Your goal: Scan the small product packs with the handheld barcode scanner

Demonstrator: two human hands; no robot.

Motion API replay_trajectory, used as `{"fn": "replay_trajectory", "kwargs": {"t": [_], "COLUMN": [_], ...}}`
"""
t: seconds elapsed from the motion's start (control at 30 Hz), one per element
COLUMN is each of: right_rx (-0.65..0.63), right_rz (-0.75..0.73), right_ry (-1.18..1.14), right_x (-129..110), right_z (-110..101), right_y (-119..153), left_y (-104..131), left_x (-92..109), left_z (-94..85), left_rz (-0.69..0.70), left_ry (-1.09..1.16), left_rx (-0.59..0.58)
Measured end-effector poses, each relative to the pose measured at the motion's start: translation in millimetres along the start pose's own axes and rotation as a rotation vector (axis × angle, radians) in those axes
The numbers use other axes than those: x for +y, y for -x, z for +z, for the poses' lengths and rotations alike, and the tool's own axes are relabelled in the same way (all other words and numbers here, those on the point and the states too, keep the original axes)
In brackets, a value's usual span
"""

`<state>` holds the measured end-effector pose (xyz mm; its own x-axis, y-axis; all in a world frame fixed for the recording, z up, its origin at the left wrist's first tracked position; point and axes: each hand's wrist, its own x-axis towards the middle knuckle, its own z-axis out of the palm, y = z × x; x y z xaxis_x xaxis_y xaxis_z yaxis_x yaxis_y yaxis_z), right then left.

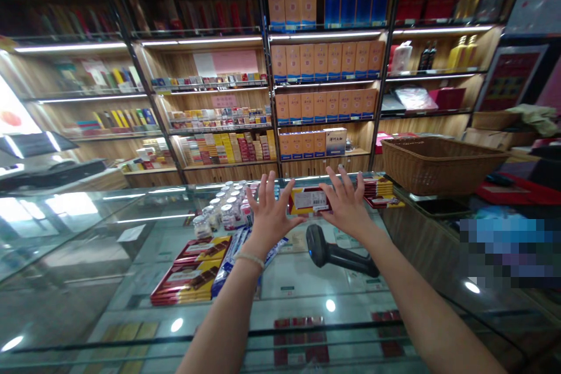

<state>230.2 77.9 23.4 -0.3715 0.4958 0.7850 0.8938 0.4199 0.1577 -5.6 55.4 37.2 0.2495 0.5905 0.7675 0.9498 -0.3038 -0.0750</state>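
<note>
Both my hands reach over the glass counter (280,280), fingers spread. Between them is a red and yellow chocolate bar (300,201) with a white barcode label facing me. My left hand (269,216) is at the bar's left end, and my right hand (348,207) is at its right end, overlapping it in view. Whether either one touches the bar I cannot tell. A black barcode scanner (342,256) lies just below the right hand. Left of my left hand are blue wrapped bars (230,260), stacked red and yellow chocolate bars (193,272) and several small lidded jars (228,213).
More chocolate bars (377,188) are stacked right of my right hand. A brown wicker basket (442,160) stands at the counter's right side. Shelves with boxes (326,106) and small packs (228,149) fill the wall behind. Packs also show beneath the glass.
</note>
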Motion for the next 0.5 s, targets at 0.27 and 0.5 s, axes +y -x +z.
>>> {"fn": "replay_trajectory", "kwargs": {"t": [0.27, 0.5], "right_rx": [-0.005, -0.074], "right_rz": [-0.024, -0.006], "right_ry": [-0.006, -0.004], "right_x": [-7.0, -9.8], "right_z": [-2.8, -4.0], "right_y": [0.0, -1.5], "left_y": [0.1, 1.3], "left_x": [6.9, 3.3], "left_z": [1.8, 6.9], "left_rz": [0.082, 0.055], "left_ry": [-0.053, -0.023], "left_rx": [-0.004, -0.007]}}
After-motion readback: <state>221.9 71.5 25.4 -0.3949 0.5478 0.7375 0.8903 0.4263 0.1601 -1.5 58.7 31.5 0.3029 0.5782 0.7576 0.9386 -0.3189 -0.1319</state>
